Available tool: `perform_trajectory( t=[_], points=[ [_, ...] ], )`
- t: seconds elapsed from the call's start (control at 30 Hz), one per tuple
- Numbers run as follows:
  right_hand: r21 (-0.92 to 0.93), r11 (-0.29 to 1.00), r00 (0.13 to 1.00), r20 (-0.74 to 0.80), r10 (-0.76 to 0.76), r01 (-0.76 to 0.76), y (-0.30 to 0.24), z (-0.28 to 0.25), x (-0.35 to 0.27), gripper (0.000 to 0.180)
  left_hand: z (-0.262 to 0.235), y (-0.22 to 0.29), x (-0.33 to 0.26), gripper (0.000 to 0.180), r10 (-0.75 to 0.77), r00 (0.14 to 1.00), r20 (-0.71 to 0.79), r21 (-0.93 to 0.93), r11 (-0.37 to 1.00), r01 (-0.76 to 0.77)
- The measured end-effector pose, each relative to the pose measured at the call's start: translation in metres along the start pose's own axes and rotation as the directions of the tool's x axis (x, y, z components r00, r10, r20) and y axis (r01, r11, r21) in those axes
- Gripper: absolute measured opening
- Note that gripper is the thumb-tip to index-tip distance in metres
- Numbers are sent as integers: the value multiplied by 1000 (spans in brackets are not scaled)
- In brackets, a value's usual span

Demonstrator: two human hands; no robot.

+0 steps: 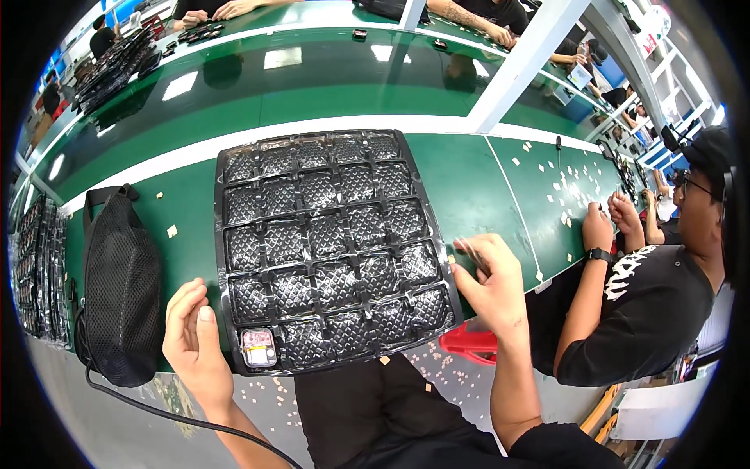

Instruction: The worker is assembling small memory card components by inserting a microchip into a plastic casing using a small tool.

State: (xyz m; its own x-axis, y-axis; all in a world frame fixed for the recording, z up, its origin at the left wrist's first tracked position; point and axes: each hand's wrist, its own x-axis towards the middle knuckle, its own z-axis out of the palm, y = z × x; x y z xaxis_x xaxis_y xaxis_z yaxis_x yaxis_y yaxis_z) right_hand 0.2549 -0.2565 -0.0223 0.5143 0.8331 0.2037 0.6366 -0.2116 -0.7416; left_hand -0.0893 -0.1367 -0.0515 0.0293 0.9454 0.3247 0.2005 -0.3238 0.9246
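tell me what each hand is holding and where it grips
The left hand holds nothing; it is open beside the black tray's left edge. The right hand rests at the tray's right edge, fingers curled; whether they pinch anything cannot be told.

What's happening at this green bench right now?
A person sits at a green workbench with a black plastic compartment tray in front of them. Their left hand is open beside the tray's near left corner, close to the one filled compartment, which holds a small pink-faced part. Their right hand is at the tray's right edge, fingers curled; whether it grips anything cannot be told. A black mesh bag lies to the left, and a co-worker in a black shirt works to the right.
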Motion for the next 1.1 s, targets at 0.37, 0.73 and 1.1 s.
perform_trajectory(
  t=[0.37,0.73,1.1],
  points=[
    [-164,983,997,-9,-82,79,-2,2,3,8,-1,1,-1,24,5,1000,7,-48,999,-4],
    [576,817,989,-98,113,-37,9,10,6,6,3,3,-2,22,-11,1000,-13,-64,998,10],
    [591,804,990,-143,17,72,15,15,0,11,3,-1,-2,24,-15,999,-30,-80,997,12]
  ],
)
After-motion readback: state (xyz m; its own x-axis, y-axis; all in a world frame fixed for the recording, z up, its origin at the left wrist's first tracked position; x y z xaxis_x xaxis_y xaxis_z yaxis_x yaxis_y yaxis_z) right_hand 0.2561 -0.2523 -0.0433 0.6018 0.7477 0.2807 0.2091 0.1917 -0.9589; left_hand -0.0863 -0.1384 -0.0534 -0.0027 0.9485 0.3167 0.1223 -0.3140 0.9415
